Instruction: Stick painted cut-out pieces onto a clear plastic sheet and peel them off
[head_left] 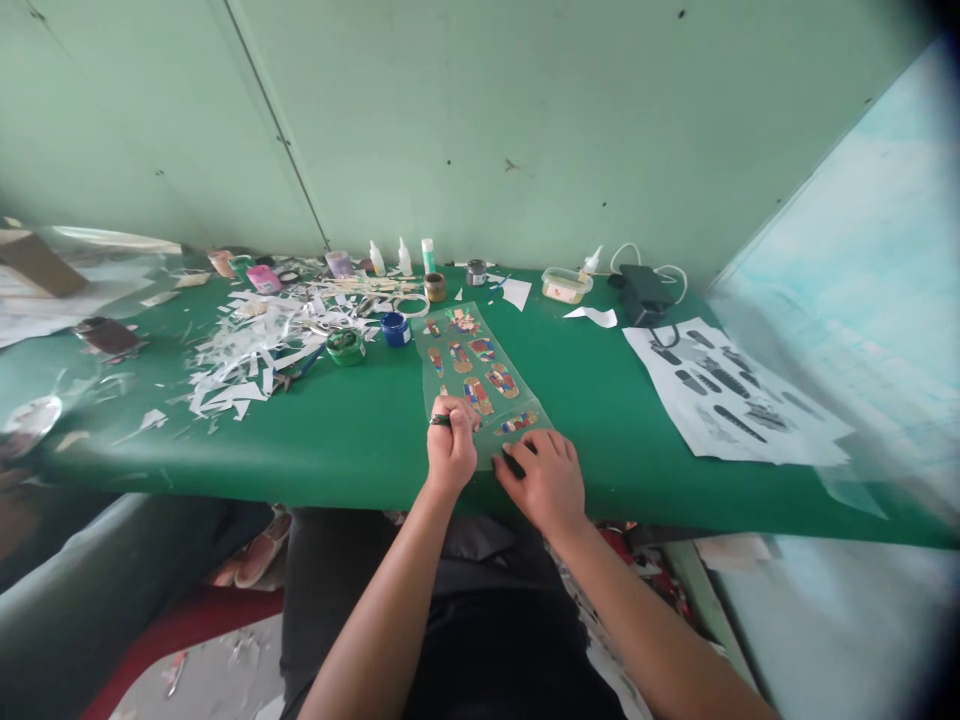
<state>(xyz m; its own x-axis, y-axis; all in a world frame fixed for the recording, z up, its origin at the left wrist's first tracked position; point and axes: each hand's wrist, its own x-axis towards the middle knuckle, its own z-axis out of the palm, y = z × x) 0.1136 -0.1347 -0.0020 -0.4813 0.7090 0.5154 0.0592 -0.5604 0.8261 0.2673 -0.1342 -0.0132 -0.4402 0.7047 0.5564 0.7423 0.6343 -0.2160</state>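
Clear, patch-covered plastic sheet (pixel 444 340): likely light, floppy; grip edges | left hand (pixel 452 447), sheet's near-left: curled round dark item (pixel 440 420) | right hand (pixel 549 482), sheet's near-right: pinching black piece (pixel 513 463)

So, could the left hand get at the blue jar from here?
Probably yes: only the edge of the patterned sheet and bare green tabletop lie between the left hand and the blue jar.
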